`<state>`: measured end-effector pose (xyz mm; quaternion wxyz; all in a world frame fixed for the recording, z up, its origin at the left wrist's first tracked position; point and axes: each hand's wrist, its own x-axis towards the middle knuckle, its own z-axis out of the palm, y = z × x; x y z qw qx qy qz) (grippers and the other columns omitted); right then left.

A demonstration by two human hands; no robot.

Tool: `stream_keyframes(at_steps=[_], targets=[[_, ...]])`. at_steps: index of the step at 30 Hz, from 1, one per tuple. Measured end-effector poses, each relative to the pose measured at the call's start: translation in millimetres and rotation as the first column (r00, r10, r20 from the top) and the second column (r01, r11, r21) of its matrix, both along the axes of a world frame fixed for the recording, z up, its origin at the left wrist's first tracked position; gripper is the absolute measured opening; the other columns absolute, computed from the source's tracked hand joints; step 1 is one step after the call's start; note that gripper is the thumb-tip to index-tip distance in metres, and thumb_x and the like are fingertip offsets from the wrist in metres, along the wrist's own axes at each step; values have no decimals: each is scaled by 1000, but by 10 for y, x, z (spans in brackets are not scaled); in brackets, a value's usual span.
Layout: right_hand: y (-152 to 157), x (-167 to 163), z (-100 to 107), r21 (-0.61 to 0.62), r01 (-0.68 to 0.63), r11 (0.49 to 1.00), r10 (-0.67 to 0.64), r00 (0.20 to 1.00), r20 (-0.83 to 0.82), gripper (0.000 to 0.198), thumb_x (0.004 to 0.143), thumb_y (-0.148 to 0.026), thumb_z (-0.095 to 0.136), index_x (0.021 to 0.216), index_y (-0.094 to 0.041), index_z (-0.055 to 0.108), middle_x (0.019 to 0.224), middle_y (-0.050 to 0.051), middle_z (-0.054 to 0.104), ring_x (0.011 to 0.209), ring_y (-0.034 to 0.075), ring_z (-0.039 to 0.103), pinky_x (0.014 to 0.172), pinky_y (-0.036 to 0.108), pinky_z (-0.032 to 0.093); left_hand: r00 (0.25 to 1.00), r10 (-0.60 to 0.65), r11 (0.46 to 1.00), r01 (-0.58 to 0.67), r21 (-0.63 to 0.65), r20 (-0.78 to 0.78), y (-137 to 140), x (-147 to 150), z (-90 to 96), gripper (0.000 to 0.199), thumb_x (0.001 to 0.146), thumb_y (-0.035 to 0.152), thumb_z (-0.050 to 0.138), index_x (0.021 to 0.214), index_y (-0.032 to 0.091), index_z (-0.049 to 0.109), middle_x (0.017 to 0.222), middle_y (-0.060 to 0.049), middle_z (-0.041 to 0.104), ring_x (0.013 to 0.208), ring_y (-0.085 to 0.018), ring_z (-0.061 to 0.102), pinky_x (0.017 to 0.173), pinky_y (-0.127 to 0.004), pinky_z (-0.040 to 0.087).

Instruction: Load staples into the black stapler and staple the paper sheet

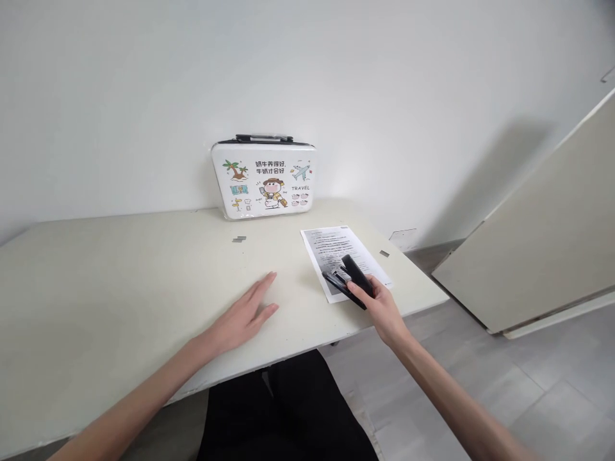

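My right hand (382, 308) is closed around the rear of a black stapler (358, 275). The stapler's jaws are spread apart, and its front end points toward the far left over a printed sheet of paper (336, 246). Part of the page is hidden behind the stapler and hand. My left hand (245, 315) rests on the table, fingers stretched out, holding nothing. Beyond it lie small grey strips of staples (239, 239); another staple strip (385, 253) is right of the paper.
A white carry case (264, 182) with cartoon prints and a black handle stands against the wall at the back of the pale table (120, 288). The table's right edge drops to a grey floor (480, 358). A pale panel (538, 243) leans at the right.
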<state>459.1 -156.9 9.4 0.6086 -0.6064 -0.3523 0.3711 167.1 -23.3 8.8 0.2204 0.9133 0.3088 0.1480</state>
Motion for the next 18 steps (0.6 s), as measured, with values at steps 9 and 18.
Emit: stream_keyframes(at_steps=[9, 18], targets=[[145, -559, 31, -23, -158, 987, 159, 959, 234, 42, 79, -56, 80, 105, -24, 70, 98, 5, 75, 94, 28, 67, 84, 39, 52, 912, 395, 913, -377, -158, 108, -458, -970, -9, 65, 103, 59, 47, 162, 33, 37, 167, -4, 43, 153, -32, 41, 112, -47, 50], [500, -1352, -31, 47, -453, 890, 399, 827, 396, 31, 86, -47, 74, 108, -25, 66, 106, 3, 75, 98, 25, 69, 91, 39, 52, 828, 487, 864, -409, -293, 278, -639, -934, 72, 56, 104, 55, 47, 153, 30, 43, 156, -11, 56, 145, -31, 52, 89, -38, 60]])
